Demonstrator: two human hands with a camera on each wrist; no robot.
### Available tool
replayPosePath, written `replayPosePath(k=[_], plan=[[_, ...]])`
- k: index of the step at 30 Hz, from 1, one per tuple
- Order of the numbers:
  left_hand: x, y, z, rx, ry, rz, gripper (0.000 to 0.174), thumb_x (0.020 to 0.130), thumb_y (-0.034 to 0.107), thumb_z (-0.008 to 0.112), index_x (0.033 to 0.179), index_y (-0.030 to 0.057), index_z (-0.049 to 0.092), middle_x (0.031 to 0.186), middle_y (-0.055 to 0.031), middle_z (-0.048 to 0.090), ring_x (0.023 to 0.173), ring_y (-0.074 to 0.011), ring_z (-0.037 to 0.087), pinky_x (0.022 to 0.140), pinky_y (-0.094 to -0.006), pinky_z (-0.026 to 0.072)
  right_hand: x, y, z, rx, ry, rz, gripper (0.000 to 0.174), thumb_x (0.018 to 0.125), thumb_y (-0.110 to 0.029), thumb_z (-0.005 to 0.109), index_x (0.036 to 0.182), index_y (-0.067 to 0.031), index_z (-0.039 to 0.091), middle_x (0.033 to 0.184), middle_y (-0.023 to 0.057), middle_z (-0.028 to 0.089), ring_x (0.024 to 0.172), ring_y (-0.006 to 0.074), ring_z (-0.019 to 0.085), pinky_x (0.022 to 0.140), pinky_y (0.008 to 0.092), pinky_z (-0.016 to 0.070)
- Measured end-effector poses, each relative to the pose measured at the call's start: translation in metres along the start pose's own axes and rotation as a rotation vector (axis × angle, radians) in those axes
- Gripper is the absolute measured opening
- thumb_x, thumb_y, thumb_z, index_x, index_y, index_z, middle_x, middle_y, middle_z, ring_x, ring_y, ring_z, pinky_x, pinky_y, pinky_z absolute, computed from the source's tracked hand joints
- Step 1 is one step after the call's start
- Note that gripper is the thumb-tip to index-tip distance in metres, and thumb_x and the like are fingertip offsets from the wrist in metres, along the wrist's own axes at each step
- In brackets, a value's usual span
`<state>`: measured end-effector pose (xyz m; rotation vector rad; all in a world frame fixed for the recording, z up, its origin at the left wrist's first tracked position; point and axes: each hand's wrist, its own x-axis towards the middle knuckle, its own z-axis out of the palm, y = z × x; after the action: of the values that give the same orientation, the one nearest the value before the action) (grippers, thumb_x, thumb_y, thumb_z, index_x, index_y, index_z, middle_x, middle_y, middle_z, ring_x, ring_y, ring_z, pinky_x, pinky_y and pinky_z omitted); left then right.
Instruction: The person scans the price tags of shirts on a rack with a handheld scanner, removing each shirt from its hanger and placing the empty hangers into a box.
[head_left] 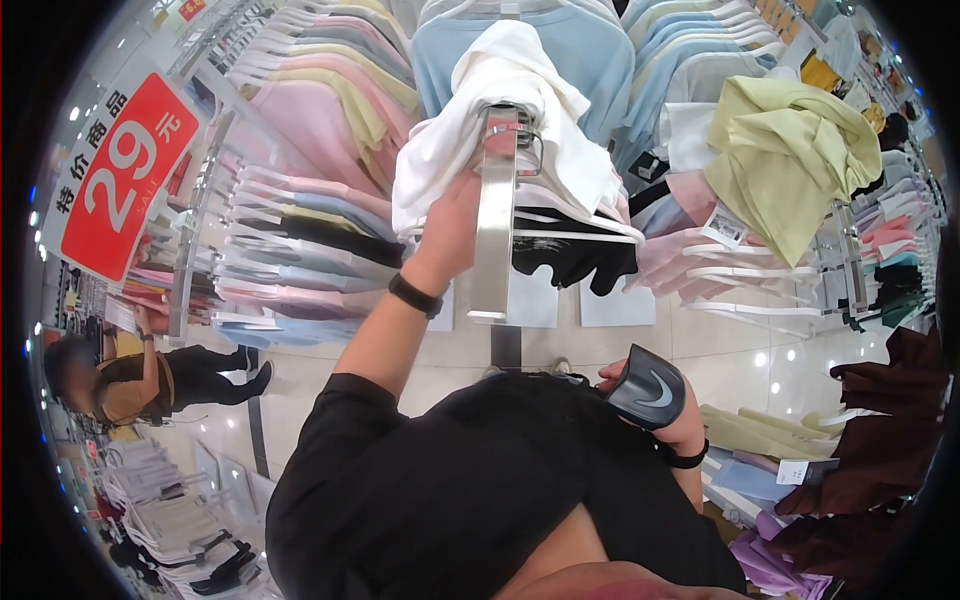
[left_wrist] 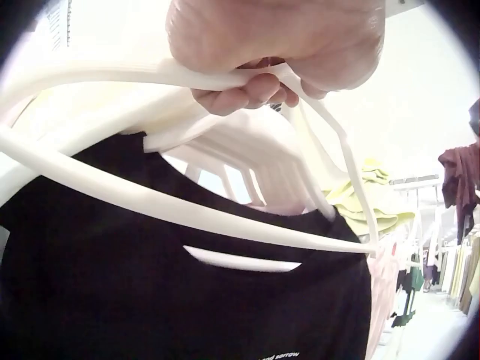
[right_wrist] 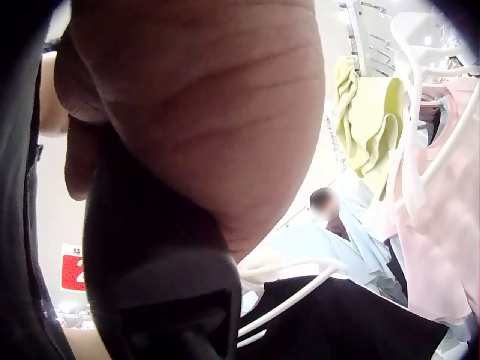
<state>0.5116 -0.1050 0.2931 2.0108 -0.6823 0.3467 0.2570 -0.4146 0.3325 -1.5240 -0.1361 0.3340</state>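
My left hand [head_left: 450,228] is beside a metal display arm [head_left: 494,230], under a bunched white garment [head_left: 510,75] draped over the rack. In the left wrist view the fingers of that hand [left_wrist: 277,37] curl round the top of a white hanger [left_wrist: 187,211]. A black garment [left_wrist: 142,270] with a curved slit hangs below; its dark fabric [head_left: 580,260] shows right of the arm in the head view. My right hand [head_left: 690,425], near my waist, grips a dark handheld device [head_left: 648,388]. Part of that device [right_wrist: 169,262] fills the lower right wrist view beneath the palm [right_wrist: 202,97].
Pastel garments on hangers [head_left: 310,130] line both sides of the rack. A yellow-green garment [head_left: 790,150] drapes over the right side. A red price sign [head_left: 125,185] stands at left, with a person [head_left: 150,380] beyond it. Dark red clothes [head_left: 870,440] hang at right.
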Motion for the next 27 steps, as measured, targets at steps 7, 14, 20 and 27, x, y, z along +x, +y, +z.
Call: replayPosePath(k=[7, 14, 20, 27], plan=[[-0.02, 0.036, -0.012, -0.059, 0.015, -0.01, 0.029, 0.084, 0.01, 0.072, 0.11, 0.0034, 0.063, 0.096, -0.0191, 0.062, 0.089, -0.0442, 0.063, 0.074, -0.0479, 0.0524, 0.007, -0.012, 0.011, -0.02, 0.005, -0.002, 0.043, 0.079, -0.006, 0.071, 0.121, 0.0029, 0.07, 0.118, 0.0133, 0.075, 0.107, 0.0225, 0.072, 0.096, 0.0326, 0.0522], [-0.026, 0.021, -0.01, -0.013, 0.029, -0.018, 0.029, 0.085, 0.008, 0.069, 0.113, 0.0034, 0.063, 0.096, -0.0208, 0.063, 0.086, -0.0457, 0.062, 0.074, -0.0494, 0.0522, 0.01, -0.01, 0.011, -0.027, -0.037, -0.009, 0.044, 0.078, -0.005, 0.071, 0.12, 0.0032, 0.07, 0.118, 0.0132, 0.075, 0.108, 0.0229, 0.071, 0.097, 0.0328, 0.0508], [-0.029, 0.023, -0.009, 0.012, 0.016, 0.035, 0.029, 0.085, 0.01, 0.071, 0.112, 0.0041, 0.063, 0.095, -0.0199, 0.063, 0.088, -0.0447, 0.064, 0.074, -0.0485, 0.053, 0.006, -0.009, 0.012, -0.033, -0.019, 0.017, 0.044, 0.077, -0.008, 0.073, 0.119, 0.0031, 0.069, 0.117, 0.0137, 0.075, 0.106, 0.025, 0.071, 0.097, 0.0334, 0.0508], [-0.056, 0.049, -0.02, 0.066, -0.036, 0.035, 0.032, 0.08, 0.008, 0.072, 0.111, 0.0053, 0.065, 0.091, -0.0167, 0.06, 0.083, -0.0415, 0.063, 0.067, -0.0449, 0.0517, -0.001, -0.01, 0.009, -0.042, -0.008, -0.035, 0.041, 0.079, -0.009, 0.074, 0.119, 0.0026, 0.07, 0.117, 0.0136, 0.075, 0.106, 0.0259, 0.072, 0.095, 0.0338, 0.0525]])
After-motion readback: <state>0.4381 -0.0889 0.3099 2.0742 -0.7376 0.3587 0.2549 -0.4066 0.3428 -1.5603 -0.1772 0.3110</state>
